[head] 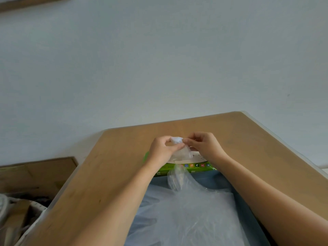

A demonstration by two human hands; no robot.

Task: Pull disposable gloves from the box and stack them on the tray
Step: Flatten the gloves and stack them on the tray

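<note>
Above the green glove box (195,166), the left hand (160,150) and right hand (205,146) each pinch the top of one clear glove (182,153) with curled fingers. The box lies mid-table (124,157), with bare wood out to the far and side edges. Touching its near side, the blue tray (218,180) holds stacked gloves (186,210). The box print is unreadable; coloured icons show.

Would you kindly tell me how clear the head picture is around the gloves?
Head view: soft even light, no harsh shadows; wide-angle stretch at the frame's edges; the see-through glove pinched by left hand and right hand shows faintly; box print blurred.
</note>
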